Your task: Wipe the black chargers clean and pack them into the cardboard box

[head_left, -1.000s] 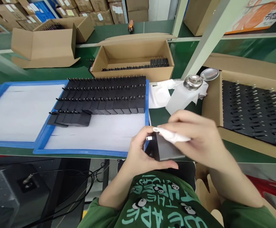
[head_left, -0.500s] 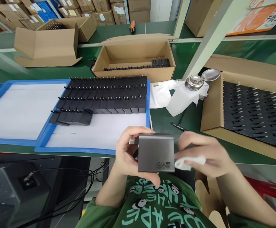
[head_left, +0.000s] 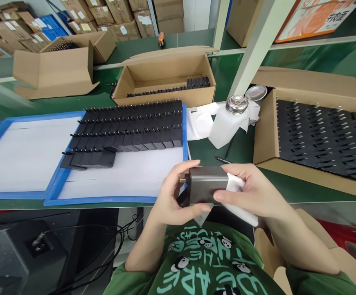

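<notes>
A dark grey power adapter [head_left: 207, 184] is held in front of my body, its plug prongs pointing left. My left hand [head_left: 173, 196] is closed around the prong end. At the other end, my right hand [head_left: 251, 190] grips the adapter, with its thumb on the near face. A white cloth [head_left: 237, 207] is in that same hand, pressed against the adapter's right end. Several rows of black adapters [head_left: 135, 127] stand prongs-up in the blue-rimmed tray [head_left: 104, 200] to the left.
An open carton [head_left: 265, 139] of adapters stands at right, and another carton [head_left: 165, 98] at the back. A white pump bottle [head_left: 224, 129] with a metal top stands beside white wipes [head_left: 199, 123]. Near it lies a black pen-like tool [head_left: 222, 159]. A second tray [head_left: 21, 155] sits at far left.
My right hand has moved left onto the adapter, bringing the cloth against its end. The adapter has turned, so its 65W marking no longer shows.
</notes>
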Demonstrator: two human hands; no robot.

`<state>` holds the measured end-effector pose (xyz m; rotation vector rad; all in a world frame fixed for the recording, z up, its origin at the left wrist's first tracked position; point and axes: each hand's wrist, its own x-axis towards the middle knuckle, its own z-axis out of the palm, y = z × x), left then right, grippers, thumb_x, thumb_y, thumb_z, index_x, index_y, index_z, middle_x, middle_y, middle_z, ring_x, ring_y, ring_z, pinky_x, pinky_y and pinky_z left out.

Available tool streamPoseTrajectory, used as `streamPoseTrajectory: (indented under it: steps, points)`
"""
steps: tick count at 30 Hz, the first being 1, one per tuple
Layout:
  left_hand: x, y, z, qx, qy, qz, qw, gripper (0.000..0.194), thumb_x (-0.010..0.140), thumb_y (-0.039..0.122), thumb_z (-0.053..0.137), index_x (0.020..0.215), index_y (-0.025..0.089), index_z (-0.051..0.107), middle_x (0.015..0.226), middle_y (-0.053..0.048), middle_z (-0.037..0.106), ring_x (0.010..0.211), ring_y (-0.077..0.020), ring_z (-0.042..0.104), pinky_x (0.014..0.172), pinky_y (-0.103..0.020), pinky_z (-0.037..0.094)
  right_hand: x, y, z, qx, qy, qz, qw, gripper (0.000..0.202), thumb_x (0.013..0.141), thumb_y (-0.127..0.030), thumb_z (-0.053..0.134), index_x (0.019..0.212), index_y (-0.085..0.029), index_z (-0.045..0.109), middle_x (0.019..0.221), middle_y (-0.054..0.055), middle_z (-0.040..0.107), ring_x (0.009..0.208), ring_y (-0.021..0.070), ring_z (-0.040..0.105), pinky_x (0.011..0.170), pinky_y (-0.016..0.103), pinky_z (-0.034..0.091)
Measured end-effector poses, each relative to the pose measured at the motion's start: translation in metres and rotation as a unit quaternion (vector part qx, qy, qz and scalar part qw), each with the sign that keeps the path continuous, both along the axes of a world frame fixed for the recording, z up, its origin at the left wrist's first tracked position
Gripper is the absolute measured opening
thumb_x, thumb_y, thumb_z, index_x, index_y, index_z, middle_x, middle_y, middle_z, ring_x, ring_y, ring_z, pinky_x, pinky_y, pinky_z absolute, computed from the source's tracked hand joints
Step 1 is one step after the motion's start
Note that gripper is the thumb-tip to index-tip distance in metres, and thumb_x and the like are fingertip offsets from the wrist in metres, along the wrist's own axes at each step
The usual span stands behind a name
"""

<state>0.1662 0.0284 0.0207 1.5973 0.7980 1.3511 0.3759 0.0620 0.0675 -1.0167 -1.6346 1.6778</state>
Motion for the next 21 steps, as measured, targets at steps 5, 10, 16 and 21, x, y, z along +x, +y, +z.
streamPoseTrajectory:
  steps: [5,10,16,21]
  points:
    - [0.008,-0.004,0.000,-0.045,-0.039,0.034,0.998,0.053,0.089,0.031,0.075,0.139,0.030,0.056,0.108,-0.004,0.065,0.084,-0.0156,0.067,0.071,-0.023,0.059,-0.003,-0.004,0.000,-0.003,-0.018,-0.035,0.999,0.036,0.071,-0.051,0.087,0.081,-0.019,0.074,0.073,0.000,0.067,0.064,0.0133,0.056,0.057,0.023,0.046]
    - [0.009,-0.010,0.000,-0.126,-0.114,0.049,0.984,0.036,0.094,0.030,0.070,0.129,0.030,0.062,0.105,-0.003,0.068,0.090,-0.0150,0.068,0.078,-0.021,0.058,0.014,-0.002,-0.004,0.082,-0.052,-0.178,0.979,0.024,0.081,-0.041,0.081,0.098,-0.024,0.079,0.080,0.000,0.074,0.057,0.0109,0.058,0.047,0.022,0.043]
    - [0.016,-0.012,0.004,-0.236,-0.203,0.055,0.949,0.033,0.094,0.034,0.069,0.125,0.027,0.061,0.110,-0.006,0.071,0.100,-0.0229,0.072,0.084,-0.032,0.060,0.031,0.049,0.016,0.492,-0.098,-0.488,0.714,0.030,0.086,-0.017,0.073,0.115,-0.020,0.076,0.111,0.008,0.078,0.097,0.0219,0.073,0.085,0.035,0.058]
    - [0.025,-0.013,0.018,-0.290,-0.230,0.096,0.924,0.033,0.089,0.041,0.075,0.114,0.021,0.064,0.108,-0.007,0.074,0.093,-0.0242,0.073,0.080,-0.034,0.061,0.027,0.096,0.029,0.642,-0.339,-0.223,0.650,0.046,0.088,-0.002,0.050,0.127,-0.018,0.070,0.110,0.009,0.078,0.105,0.0278,0.071,0.087,0.041,0.060]
